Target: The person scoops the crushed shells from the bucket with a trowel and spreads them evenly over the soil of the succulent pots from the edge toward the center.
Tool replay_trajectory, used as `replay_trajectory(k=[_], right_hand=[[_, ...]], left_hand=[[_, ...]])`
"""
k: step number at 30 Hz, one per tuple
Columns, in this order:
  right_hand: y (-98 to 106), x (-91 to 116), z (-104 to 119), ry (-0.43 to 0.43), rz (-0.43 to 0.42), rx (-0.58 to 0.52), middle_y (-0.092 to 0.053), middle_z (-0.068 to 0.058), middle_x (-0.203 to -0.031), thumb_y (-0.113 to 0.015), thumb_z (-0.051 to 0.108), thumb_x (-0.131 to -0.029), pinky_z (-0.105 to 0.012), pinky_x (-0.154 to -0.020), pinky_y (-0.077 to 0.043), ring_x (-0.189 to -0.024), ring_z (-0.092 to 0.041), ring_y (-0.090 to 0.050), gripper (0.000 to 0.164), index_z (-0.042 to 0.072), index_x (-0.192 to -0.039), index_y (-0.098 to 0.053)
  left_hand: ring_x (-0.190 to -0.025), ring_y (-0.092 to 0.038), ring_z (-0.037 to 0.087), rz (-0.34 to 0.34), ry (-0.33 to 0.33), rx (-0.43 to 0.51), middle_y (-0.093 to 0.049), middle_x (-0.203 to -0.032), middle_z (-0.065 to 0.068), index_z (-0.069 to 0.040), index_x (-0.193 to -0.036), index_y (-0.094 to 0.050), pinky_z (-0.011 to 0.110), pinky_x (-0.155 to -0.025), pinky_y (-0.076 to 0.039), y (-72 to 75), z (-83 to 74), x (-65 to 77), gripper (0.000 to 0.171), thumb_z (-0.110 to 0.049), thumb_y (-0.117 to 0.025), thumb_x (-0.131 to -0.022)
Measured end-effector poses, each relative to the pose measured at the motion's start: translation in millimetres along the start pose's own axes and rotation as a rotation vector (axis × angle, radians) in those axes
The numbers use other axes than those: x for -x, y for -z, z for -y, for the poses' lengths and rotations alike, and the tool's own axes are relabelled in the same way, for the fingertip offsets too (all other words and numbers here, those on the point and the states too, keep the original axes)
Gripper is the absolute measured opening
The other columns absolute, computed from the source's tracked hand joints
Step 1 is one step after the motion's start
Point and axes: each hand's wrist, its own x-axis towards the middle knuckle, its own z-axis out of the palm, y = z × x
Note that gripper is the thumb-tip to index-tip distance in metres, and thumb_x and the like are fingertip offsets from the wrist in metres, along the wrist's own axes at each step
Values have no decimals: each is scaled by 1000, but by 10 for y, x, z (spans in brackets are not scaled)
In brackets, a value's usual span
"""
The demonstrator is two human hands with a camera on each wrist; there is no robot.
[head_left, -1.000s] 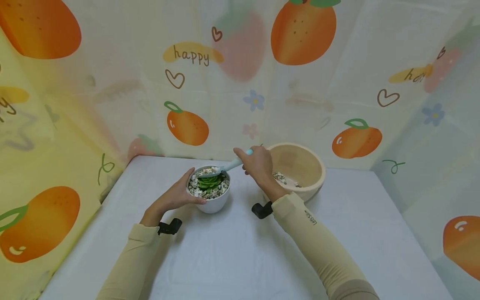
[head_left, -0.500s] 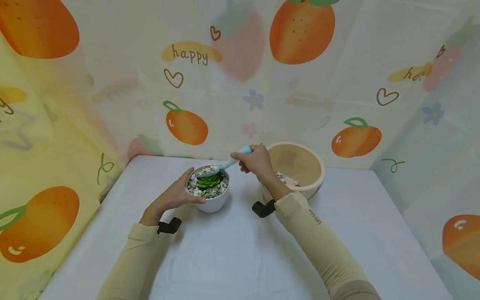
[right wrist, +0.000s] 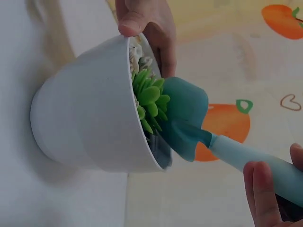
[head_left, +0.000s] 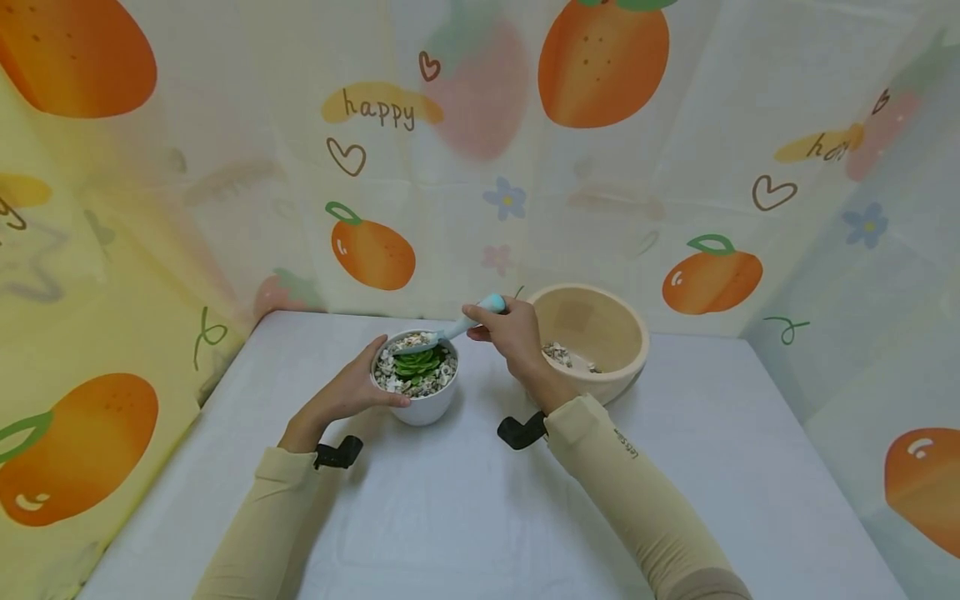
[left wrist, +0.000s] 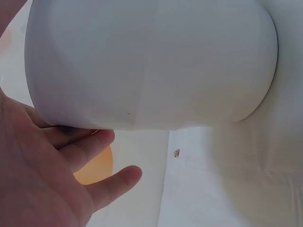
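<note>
A white flowerpot (head_left: 426, 410) stands on the table, filled with pale pebbles (head_left: 438, 383) around a green succulent (head_left: 417, 367). My left hand (head_left: 352, 390) holds the pot at its left side, with thumb and fingers spread about the rim. In the left wrist view, some fingertips (left wrist: 128, 176) stick out free of the pot wall. Over the pot's far rim, my right hand (head_left: 516, 333) grips the light-blue handle of a small trowel (head_left: 463, 325). Its teal blade (right wrist: 184, 116) lies close above the succulent in the right wrist view; I cannot tell whether they touch.
Right of the pot, partly behind the right hand, stands a large beige bowl (head_left: 633, 354) with some pebbles (head_left: 558, 354) at its bottom. The white-covered table (head_left: 420, 517) meets a fruit-printed sheet (head_left: 600, 208) at the back and sides.
The right hand has rolled a little on the trowel handle, and its wrist has shifted slightly. The trowel blade stays over the pot; the left hand and pot keep their places.
</note>
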Motion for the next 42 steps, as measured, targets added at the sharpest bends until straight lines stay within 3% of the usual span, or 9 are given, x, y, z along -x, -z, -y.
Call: replay_trajectory(k=[9,16,27,34,42], right_hand=[[-67,41,14,-34,-72,4,-68,-8,-83,-75,17,-86,-27,-68,-60,-62,-8,-69,22,-2,-95,-69],[-80,45,9,-34,-99,19,-68,-8,-78,-76,19,-85,-26,-67,-60,-61,-8,-68,23,-2,-92,-70],[-84,22,18,-26,-121,68,-72,-15,-81,-77,21,-85,-26,-64,-60,-57,-8,-68,25,-2,-93,-72],[-92,7,36,-38,-127,59,-71,-13,-78,-77,21,-85,-26,-65,-59,-57,-8,-68,26,-3,-93,-71],[-108,4,43,-33,-138,45,-71,-13,-78,-78,23,-84,-26,-65,-60,-59,-9,-69,27,-2,-93,-71]], left_hand=[[-143,-28,43,-28,12,-7,-20,-159,25,0,-155,-5,62,-113,-27,-32,-16,28,126,-45,-86,-69],[-146,-21,43,-1,3,2,-13,-161,25,-3,-156,-1,63,-115,-23,-10,25,15,127,-43,-85,-70],[-141,-32,42,-42,33,-15,-24,-158,24,-3,-156,-9,62,-112,-30,-33,25,41,125,-48,-85,-68],[-144,-25,44,5,5,-5,-16,-160,25,-5,-157,0,64,-112,-28,2,64,13,126,-43,-84,-71],[-139,-35,41,-32,19,21,-28,-155,24,-5,-156,-6,61,-110,-32,-30,22,31,123,-43,-85,-70]])
